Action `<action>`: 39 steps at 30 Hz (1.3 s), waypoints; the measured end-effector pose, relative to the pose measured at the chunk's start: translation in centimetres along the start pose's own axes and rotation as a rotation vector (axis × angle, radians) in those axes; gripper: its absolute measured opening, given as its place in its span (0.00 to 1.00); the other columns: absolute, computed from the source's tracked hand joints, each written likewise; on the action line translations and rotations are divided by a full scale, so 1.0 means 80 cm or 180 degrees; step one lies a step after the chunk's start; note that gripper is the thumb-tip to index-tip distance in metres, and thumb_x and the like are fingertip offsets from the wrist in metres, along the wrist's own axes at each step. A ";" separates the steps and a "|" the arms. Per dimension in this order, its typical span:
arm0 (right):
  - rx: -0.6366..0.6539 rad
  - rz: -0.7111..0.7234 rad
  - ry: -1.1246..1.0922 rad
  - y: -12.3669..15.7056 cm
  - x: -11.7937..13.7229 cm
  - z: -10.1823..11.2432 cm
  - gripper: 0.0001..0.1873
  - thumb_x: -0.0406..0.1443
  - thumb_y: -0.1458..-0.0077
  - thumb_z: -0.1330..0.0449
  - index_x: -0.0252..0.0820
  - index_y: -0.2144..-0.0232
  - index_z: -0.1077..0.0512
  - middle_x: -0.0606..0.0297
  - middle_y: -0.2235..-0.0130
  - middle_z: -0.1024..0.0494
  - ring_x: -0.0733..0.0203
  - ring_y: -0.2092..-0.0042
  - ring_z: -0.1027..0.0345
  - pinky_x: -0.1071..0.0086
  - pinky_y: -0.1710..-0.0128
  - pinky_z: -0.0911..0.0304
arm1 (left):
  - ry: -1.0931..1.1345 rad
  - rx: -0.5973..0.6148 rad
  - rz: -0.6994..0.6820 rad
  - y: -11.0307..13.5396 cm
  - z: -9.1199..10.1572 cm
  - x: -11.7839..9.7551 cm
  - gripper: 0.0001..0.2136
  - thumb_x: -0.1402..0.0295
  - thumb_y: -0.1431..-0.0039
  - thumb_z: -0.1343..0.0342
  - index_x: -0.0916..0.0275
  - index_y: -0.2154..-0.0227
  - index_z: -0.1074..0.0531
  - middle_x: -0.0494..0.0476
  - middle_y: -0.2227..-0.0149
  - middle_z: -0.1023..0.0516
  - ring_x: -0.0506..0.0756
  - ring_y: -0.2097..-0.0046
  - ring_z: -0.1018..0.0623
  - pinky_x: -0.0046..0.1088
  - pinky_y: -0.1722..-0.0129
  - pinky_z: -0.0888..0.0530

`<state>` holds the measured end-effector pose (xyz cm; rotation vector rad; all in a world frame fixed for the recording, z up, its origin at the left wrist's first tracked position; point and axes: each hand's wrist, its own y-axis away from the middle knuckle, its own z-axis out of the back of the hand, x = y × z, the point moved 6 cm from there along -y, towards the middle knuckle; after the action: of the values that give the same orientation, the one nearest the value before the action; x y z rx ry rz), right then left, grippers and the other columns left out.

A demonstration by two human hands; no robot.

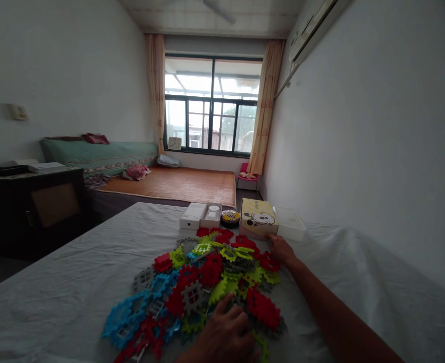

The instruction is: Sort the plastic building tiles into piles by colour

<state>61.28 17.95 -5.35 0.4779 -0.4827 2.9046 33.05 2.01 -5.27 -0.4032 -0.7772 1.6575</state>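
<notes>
A heap of toothed plastic building pieces (210,269) in red, blue, lime green and grey lies on the cloth-covered surface. Over its near side is my left hand (228,327), its index finger stretched forward and the others loosely bent; I see no piece lifted in it. My right hand (281,248) reaches to the heap's far right, fingers together against the lower right corner of a yellow cartoon box (259,219). Some of those fingertips are hidden. Several pieces have square window grids; others are gear-edged plates, overlapping each other.
Behind the heap stand a white phone box (193,216), an open white box (211,215), a round black-and-yellow tin (230,219) and a translucent tray (290,223). Grey cloth (67,287) covers the table. Beyond are a bed (184,184), a dark cabinet (29,206) and a pink chair (247,176).
</notes>
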 end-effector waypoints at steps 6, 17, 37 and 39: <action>0.0017 0.0101 -0.0268 0.031 0.040 0.012 0.18 0.31 0.47 0.52 0.40 0.60 0.25 0.57 0.58 0.21 0.55 0.56 0.28 0.67 0.55 0.39 | 0.0095 0.0476 0.0188 -0.004 0.008 -0.005 0.10 0.60 0.43 0.45 0.59 0.75 0.30 0.49 0.72 0.30 0.52 0.64 0.30 0.42 0.44 0.43; -0.0015 0.0812 -0.1450 0.158 0.151 0.012 0.17 0.38 0.47 0.45 0.45 0.55 0.29 0.60 0.51 0.26 0.53 0.47 0.36 0.58 0.45 0.43 | -0.0102 0.0674 -0.0071 -0.017 0.033 -0.016 0.14 0.60 0.40 0.49 0.61 0.77 0.32 0.50 0.76 0.30 0.49 0.73 0.29 0.26 0.72 0.35; -0.0236 0.0456 -0.1409 0.148 0.143 0.014 0.09 0.34 0.51 0.42 0.44 0.66 0.25 0.62 0.63 0.22 0.56 0.59 0.30 0.62 0.54 0.37 | -0.0278 -0.0114 0.0708 -0.018 0.064 0.036 0.15 0.67 0.39 0.52 0.60 0.81 0.33 0.51 0.79 0.30 0.49 0.74 0.29 0.24 0.75 0.37; -0.0250 0.0560 -0.1405 0.150 0.146 0.017 0.09 0.35 0.49 0.43 0.45 0.66 0.25 0.62 0.63 0.22 0.56 0.59 0.31 0.62 0.55 0.37 | -0.0256 -0.0137 0.0698 -0.018 0.064 0.036 0.14 0.67 0.39 0.52 0.60 0.81 0.32 0.51 0.79 0.30 0.49 0.74 0.29 0.24 0.74 0.37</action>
<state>48.29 7.43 -3.66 1.1266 -0.7259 2.9224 30.12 3.50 -0.18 -0.4677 -0.8537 1.8734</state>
